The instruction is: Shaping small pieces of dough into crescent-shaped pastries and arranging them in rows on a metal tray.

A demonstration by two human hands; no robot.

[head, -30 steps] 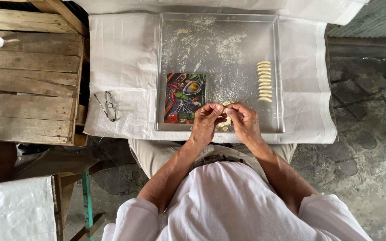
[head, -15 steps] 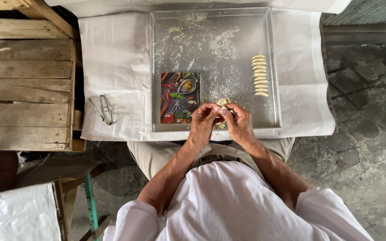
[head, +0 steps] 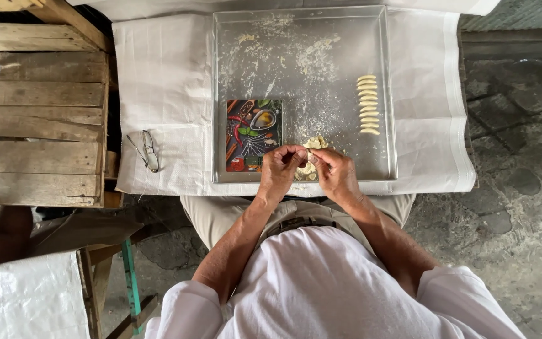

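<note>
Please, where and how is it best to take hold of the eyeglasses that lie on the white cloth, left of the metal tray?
Probably at the bridge between the two lenses, pinched from above. The eyeglasses lie flat on the white cloth, apart from the metal tray, so nothing crowds them. The left hand is the nearer one. Pinching the thin frame keeps fingers off the lenses.

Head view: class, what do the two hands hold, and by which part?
Both hands, left hand and right hand, pinch a small dough piece at its edges with their fingers.

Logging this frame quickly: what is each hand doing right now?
Left hand: fingers pinched shut on the dough piece.
Right hand: pinched shut on the same dough piece.
</note>
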